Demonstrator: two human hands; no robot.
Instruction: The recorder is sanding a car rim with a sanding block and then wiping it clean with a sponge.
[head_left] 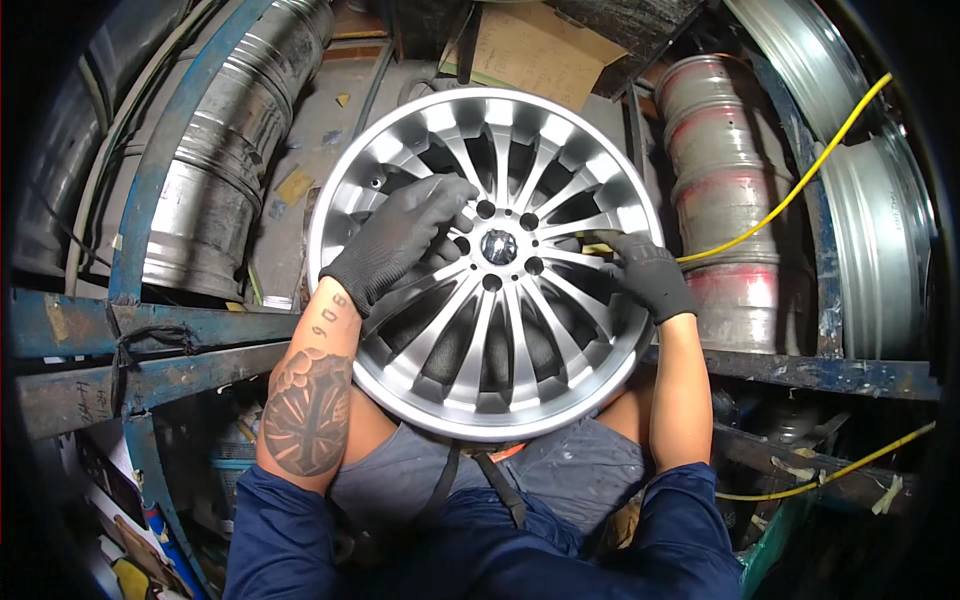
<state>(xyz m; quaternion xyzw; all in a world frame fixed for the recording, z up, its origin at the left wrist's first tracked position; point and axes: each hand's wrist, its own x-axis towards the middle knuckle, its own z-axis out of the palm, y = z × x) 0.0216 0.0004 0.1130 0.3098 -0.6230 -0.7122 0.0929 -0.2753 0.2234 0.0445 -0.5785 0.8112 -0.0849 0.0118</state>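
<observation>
A silver multi-spoke alloy wheel [500,425] lies face up over my lap, a shiny cap [499,247] at its hub and bolt holes around it. My left hand [415,225], in a dark grey glove, reaches over the spokes on the left side, its fingers extended to the edge of the hub and the thumb apart. Nothing shows in it. At the right spokes, my gloved right hand [640,270] is closed on a yellow hose [745,243]. A bit of yellow shows by its fingertips, and the hose runs off behind the hand to the upper right.
Bare metal wheel barrels are stacked at the left [215,180], and a red-marked stack [725,190] stands at the right. Blue metal frame bars [220,335] flank me on both sides. A cardboard sheet [540,50] lies beyond the wheel. More yellow hose [800,488] hangs at lower right.
</observation>
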